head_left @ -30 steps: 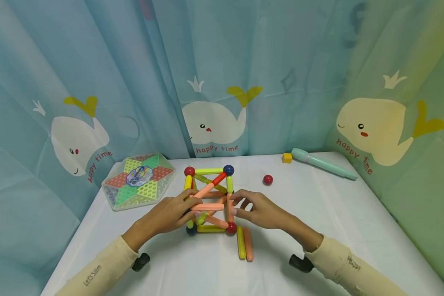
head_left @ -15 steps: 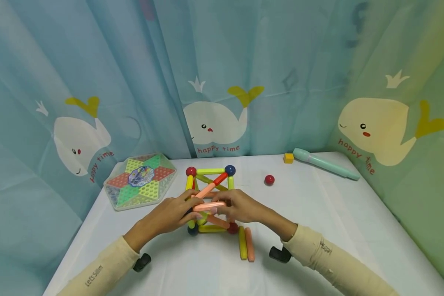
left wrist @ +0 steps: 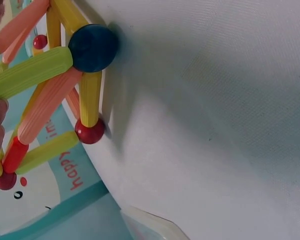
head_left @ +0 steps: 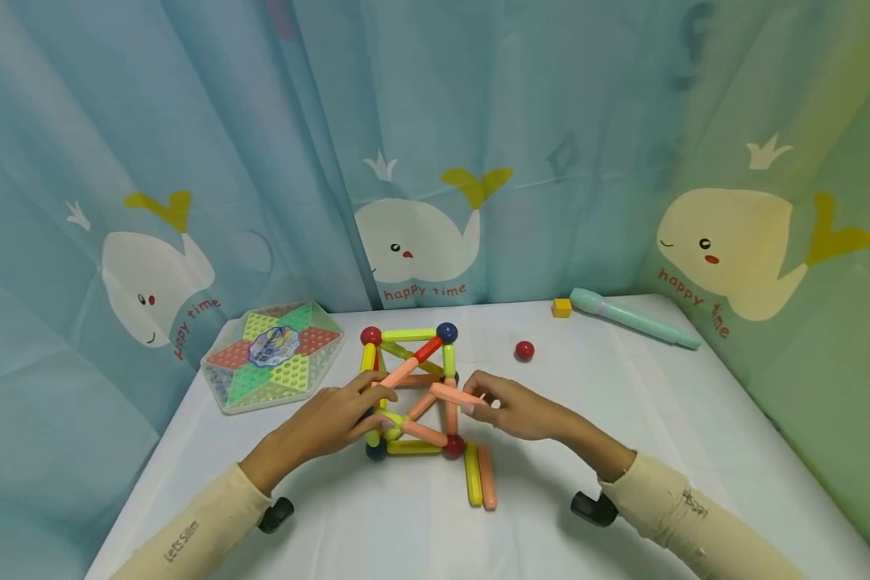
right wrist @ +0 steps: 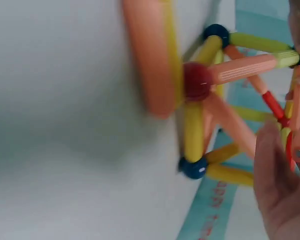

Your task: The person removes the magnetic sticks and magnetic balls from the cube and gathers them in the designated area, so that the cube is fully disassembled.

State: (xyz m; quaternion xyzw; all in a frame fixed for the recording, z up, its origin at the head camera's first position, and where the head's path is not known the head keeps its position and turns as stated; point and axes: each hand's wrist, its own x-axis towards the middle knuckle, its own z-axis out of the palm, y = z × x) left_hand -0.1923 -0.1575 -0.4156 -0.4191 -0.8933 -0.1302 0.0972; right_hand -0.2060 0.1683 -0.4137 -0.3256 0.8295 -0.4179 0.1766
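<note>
Soft shadows dim the tabletop point(head_left: 391, 524); right wrist view looks blurry.

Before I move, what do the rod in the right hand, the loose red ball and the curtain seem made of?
Rod: likely satin plastic, evenly coloured. Loose red ball: glossy with a highlight; plastic or coated metal, unclear. Curtain: probably thin synthetic fabric, faintly sheened, hanging in soft folds.

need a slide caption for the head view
Left hand grips a multicoloured ball-and-stick frame on a white tabletop; right hand pinches a salmon-pink stick.
</note>
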